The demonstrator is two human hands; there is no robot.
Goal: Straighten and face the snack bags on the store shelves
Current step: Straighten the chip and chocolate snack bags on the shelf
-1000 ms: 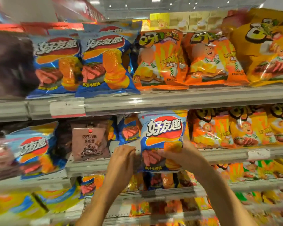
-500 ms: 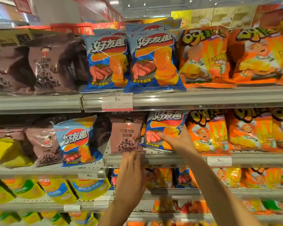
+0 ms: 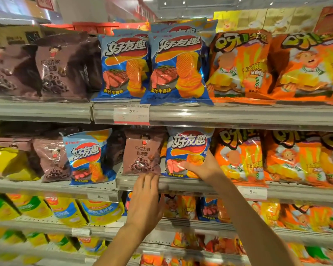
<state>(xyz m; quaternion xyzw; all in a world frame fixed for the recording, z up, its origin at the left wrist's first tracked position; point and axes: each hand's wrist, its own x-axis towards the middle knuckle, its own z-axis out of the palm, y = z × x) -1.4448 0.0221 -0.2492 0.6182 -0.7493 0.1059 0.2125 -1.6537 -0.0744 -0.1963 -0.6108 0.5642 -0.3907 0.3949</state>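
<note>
A blue chip bag [image 3: 186,148] stands upright on the middle shelf [image 3: 190,184], facing forward. My right hand [image 3: 203,167] lies flat on its lower right front, thumb across the bag. Left of it stands a small brown chocolate-ring bag [image 3: 142,154]. My left hand [image 3: 145,200] is below that bag, fingers together and pointing up, fingertips at the bag's bottom edge over the shelf lip. Another blue chip bag [image 3: 87,156] leans among brown bags further left on the same level.
The upper shelf [image 3: 219,115] holds brown bags [image 3: 52,68], two blue chip bags [image 3: 152,66] and orange bags [image 3: 273,66]. Orange bags [image 3: 267,158] crowd the middle shelf right of my hand. Yellow bags [image 3: 65,212] fill the lower left shelf. Price tags [image 3: 131,114] hang on the rails.
The blue bag went from held out in front of the shelves to standing on the middle shelf. My left hand let go of it and moved under the brown bag. The view shifted left.
</note>
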